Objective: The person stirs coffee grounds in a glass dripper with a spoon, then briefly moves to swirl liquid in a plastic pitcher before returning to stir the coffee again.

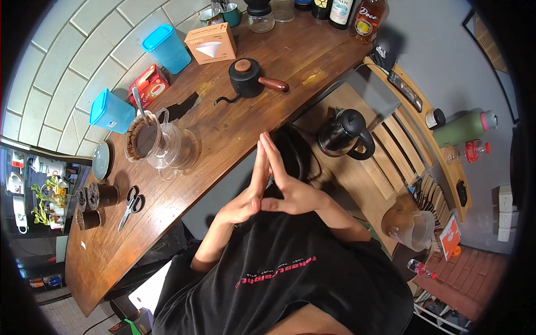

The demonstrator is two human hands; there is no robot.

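Observation:
My left hand (243, 201) and my right hand (293, 192) meet in front of my black shirt, fingers stretched out and fingertips touching, with nothing between them. Which of the counter's things is nearest to them is a glass server (176, 148) at the left, with a coffee dripper (142, 139) on it that holds dark wet grounds and a spoon. Beyond my hands a black gooseneck kettle (245, 78) with a wooden handle stands on the wooden counter (223, 131).
Scissors (132, 205) and small dark cups (103, 195) lie left. Blue containers (167, 47), a filter box (211, 43) and bottles (341, 14) line the back. A black electric kettle (340, 134) stands right, near a clear plastic container (410, 226).

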